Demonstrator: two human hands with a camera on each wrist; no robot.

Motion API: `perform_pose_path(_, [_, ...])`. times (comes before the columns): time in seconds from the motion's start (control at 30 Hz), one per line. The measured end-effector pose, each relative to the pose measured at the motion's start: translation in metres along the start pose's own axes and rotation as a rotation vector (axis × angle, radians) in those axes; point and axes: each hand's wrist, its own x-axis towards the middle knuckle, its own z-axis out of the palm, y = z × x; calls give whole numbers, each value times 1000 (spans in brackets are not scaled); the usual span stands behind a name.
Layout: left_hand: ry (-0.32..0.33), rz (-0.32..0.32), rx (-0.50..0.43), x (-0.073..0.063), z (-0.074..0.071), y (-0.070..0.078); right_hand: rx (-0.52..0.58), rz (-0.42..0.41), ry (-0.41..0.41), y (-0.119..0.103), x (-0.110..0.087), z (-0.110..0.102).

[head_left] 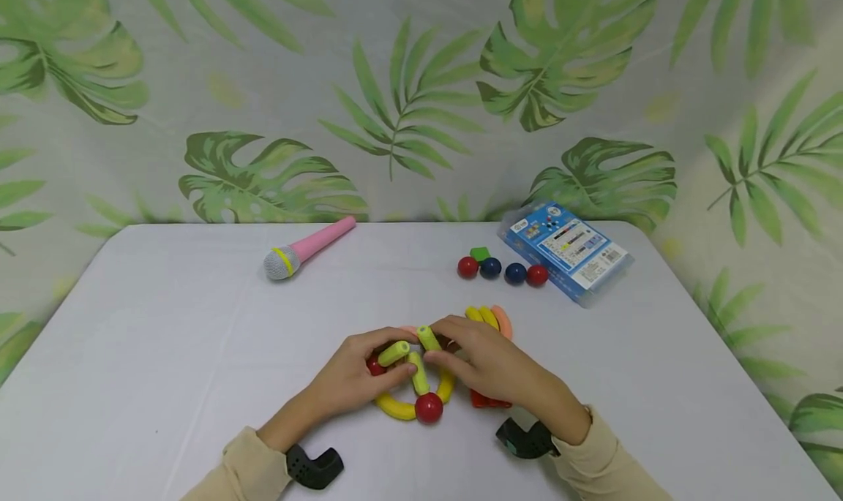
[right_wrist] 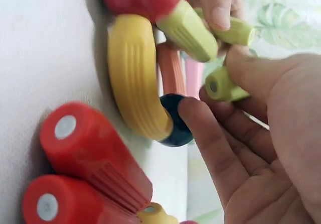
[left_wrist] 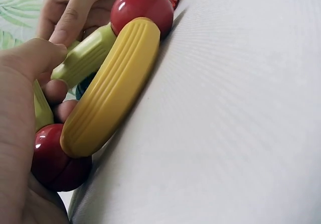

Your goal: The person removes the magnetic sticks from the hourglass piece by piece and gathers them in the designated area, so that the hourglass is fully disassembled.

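Observation:
A ring of curved yellow rods (head_left: pixel 395 407) and orange rods (right_wrist: pixel 170 71) joined by balls lies on the table. A red ball (head_left: pixel 429 408) sits at its near side, another red ball (left_wrist: pixel 56 156) at its left, and a dark blue ball (right_wrist: pixel 175 121) at its right. Light green magnetic rods (head_left: pixel 418 373) rise inward from the balls. My left hand (head_left: pixel 352 373) curls around the left side, holding a light green rod (head_left: pixel 394 353) with the thumb. My right hand (head_left: pixel 490 358) pinches another light green rod (right_wrist: pixel 225 86), one finger against the dark blue ball.
Red rods (right_wrist: pixel 95 153) lie right of the ring, under my right hand. Behind them are loose yellow and orange rods (head_left: pixel 502 322). Several loose balls (head_left: pixel 516 273), a green block (head_left: pixel 480 254) and a blue package (head_left: pixel 569 249) lie farther back. A pink toy microphone (head_left: pixel 309 249) lies back left.

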Motion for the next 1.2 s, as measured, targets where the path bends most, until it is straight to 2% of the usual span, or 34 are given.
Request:
perform_pose_path(0.23, [11,12,7,-1,-1,1,36,9,-28,-3,0,-1])
perform_pose_path(0.5, [24,14,3,-5,0,-1,74,31,52,-10,-10,-6])
perform_pose_path(0.67, [22,-5,7,-7,0,-1,56,94,116,-2,-29,-13])
perform_pose_path(0.9, [-8,-12,-9,-5,3,-4,17,229,230,16,-64,-16])
perform_pose_path(1.07, [-8,-2,-7,-3,2,-3,18,302,255,28,-86,-19])
perform_pose_path(1.2, [1,14,3,-2,-1,-1,66,359,242,38,-99,-22])
